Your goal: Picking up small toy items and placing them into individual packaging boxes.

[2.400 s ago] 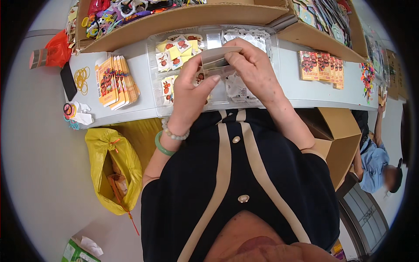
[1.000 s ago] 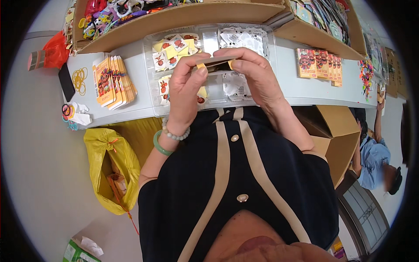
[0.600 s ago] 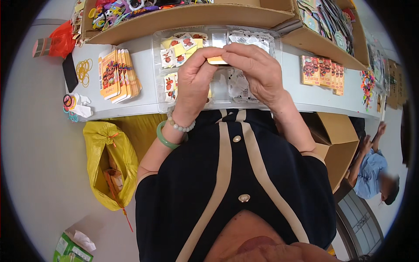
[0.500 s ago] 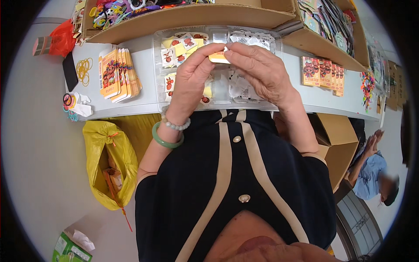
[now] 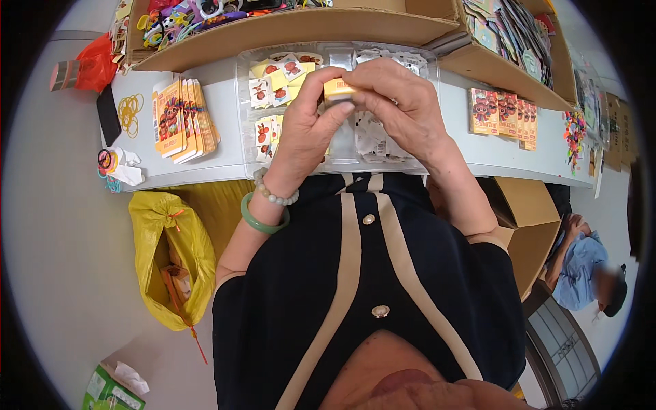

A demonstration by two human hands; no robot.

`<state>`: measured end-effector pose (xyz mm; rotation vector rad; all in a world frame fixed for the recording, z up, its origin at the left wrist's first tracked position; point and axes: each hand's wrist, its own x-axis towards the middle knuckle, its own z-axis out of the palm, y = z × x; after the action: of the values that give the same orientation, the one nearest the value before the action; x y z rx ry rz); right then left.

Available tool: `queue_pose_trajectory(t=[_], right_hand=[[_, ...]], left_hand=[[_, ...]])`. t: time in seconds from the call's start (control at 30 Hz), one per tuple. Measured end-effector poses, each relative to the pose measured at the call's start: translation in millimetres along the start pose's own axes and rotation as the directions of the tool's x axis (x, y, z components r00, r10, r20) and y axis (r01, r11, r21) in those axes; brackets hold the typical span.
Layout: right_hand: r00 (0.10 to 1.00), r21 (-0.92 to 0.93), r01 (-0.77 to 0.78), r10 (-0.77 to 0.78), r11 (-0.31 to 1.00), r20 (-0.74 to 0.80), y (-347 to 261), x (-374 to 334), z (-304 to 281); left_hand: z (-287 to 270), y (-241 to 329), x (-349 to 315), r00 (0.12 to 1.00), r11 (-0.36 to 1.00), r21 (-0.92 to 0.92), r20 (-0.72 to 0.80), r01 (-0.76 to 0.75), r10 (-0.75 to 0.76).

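Both my hands meet above the middle of a clear plastic tray, around a small orange paper box. My left hand grips its left side, thumb underneath and index finger on top. Closed on its right end is my right hand, whose fingers cover much of the box. Under my hands, the tray's left part holds small square cards with red cartoon figures. White printed packets lie in its right part.
A fanned stack of flat orange boxes lies left of the tray, near rubber bands and a black phone. Filled-out orange boxes stand at right. Cardboard bins line the back. A yellow bag hangs below the table's left edge.
The box has tilted, showing more of its orange face and a pale lower edge. My left thumb has moved onto that edge. My right fingers have folded closer around the box.
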<state>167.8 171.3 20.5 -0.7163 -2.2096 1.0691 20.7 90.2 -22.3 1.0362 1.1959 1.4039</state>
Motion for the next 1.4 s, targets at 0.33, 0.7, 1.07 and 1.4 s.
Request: queue_pose_trajectory(t=[0.33,0.7,1.07,1.4], right_hand=[[0.994,-0.279,0.063,-0.087,0.958,-0.073,-10.1,2.8,3.9],[0.97,-0.535,0.243,-0.216,0.809,0.114,-17.7,-5.1,-9.1],[0.994,-0.308,0.095,-0.109,0.947,-0.027,-10.1,5.7,1.1],[0.976,-0.345,0.209,-0.219,0.915,0.012,-4.7,-2.0,3.7]], left_hand=[[0.5,-4.8,3.5,0.997,0.997,-0.076,-0.073,0.012,-0.017],[-5.2,-5.5,0.0,0.998,0.993,-0.111,-0.049,0.042,-0.048],[-4.1,-3.9,2.8,0.999,0.999,-0.036,-0.029,0.029,-0.03],[-5.9,-2.9,1.6,0.995,0.994,0.101,-0.099,0.036,-0.026]])
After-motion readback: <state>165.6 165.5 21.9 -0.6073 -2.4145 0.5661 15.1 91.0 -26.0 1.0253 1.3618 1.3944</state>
